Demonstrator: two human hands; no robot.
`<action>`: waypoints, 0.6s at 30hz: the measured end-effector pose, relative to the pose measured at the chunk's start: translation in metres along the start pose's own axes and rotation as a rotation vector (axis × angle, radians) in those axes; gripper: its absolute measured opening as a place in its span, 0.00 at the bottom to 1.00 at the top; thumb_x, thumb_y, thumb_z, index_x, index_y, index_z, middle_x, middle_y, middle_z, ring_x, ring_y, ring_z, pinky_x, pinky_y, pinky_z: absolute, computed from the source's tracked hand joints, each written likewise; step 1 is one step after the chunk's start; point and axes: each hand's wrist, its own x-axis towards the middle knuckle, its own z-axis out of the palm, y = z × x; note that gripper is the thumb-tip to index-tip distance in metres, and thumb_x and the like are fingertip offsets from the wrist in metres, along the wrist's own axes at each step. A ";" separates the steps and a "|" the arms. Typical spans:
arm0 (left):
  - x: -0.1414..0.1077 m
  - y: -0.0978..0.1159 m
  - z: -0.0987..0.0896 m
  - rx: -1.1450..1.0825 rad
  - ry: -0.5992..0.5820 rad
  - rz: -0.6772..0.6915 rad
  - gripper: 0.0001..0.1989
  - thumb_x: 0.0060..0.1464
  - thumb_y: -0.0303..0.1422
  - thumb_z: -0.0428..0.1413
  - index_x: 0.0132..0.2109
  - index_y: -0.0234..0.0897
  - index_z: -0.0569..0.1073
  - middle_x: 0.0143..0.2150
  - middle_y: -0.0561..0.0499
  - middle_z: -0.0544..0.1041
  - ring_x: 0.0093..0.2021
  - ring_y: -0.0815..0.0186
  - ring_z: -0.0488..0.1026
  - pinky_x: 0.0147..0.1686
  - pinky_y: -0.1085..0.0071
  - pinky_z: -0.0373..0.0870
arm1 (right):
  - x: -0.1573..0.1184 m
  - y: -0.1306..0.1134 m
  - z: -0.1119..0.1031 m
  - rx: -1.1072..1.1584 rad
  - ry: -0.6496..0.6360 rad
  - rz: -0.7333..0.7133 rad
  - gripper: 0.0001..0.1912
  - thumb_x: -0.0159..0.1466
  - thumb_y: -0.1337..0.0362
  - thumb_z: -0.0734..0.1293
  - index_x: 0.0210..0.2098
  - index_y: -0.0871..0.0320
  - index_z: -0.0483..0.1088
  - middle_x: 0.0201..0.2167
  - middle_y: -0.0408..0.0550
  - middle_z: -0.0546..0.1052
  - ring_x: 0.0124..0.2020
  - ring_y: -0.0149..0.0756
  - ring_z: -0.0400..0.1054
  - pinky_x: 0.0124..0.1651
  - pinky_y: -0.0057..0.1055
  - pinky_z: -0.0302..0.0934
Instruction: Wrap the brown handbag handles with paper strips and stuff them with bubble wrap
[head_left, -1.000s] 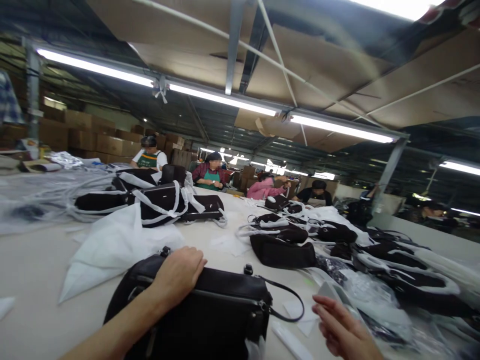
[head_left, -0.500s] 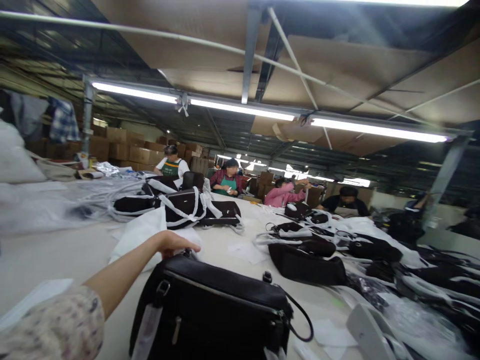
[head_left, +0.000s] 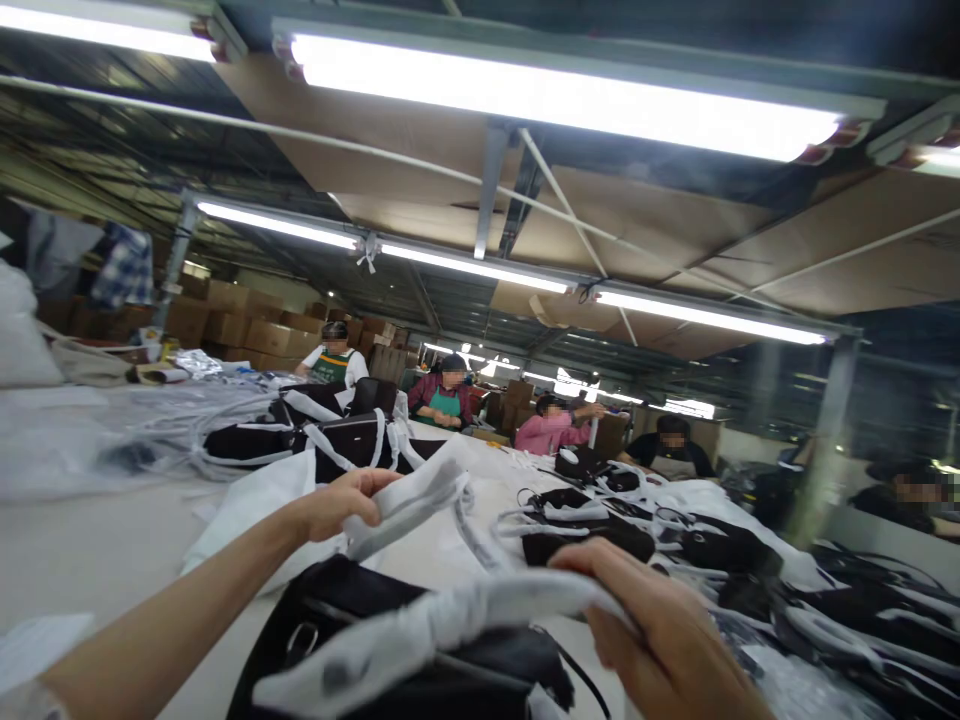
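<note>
Head view: left hand (head_left: 337, 505), right hand (head_left: 645, 630) pinch twisted white band (head_left: 427, 625), seemingly non-woven, above black handbag (head_left: 330, 605).

A long work table (head_left: 127, 530) with a pale top runs away from the viewer through a low factory hall. Directly above the table hangs a bright fluorescent tube (head_left: 555, 95), and a line of further tubes (head_left: 472, 270) continues along its length toward the far end. Sheets of brown cardboard (head_left: 645, 225) line the ceiling over the table, held among thin steel struts (head_left: 491, 190). Left of the table, stacked cardboard cartons (head_left: 255, 335) stand beyond a steel post (head_left: 174, 250), with a plaid garment (head_left: 127, 265) hanging near the post. Right of the table rises a grey steel column (head_left: 825, 440).
</note>
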 end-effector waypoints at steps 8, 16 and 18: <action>-0.028 -0.011 0.002 -0.198 0.117 0.084 0.31 0.29 0.22 0.52 0.46 0.35 0.76 0.29 0.57 0.73 0.24 0.73 0.59 0.22 0.76 0.51 | 0.106 0.032 0.051 -0.023 -0.306 0.125 0.12 0.67 0.68 0.58 0.38 0.58 0.74 0.41 0.53 0.76 0.46 0.43 0.71 0.51 0.36 0.60; -0.036 -0.013 0.005 -0.259 0.080 0.118 0.24 0.26 0.22 0.54 0.37 0.35 0.76 0.29 0.55 0.74 0.26 0.70 0.65 0.23 0.78 0.55 | 0.165 0.041 0.098 0.067 -0.451 -0.003 0.44 0.48 0.69 0.78 0.63 0.51 0.64 0.59 0.50 0.71 0.58 0.45 0.66 0.58 0.34 0.59; -0.037 -0.013 0.006 -0.261 0.087 0.120 0.25 0.24 0.22 0.53 0.38 0.35 0.75 0.30 0.54 0.75 0.28 0.69 0.67 0.24 0.77 0.57 | 0.170 0.036 0.111 0.083 -0.480 -0.042 0.28 0.50 0.69 0.78 0.51 0.52 0.74 0.50 0.42 0.77 0.50 0.39 0.72 0.52 0.30 0.64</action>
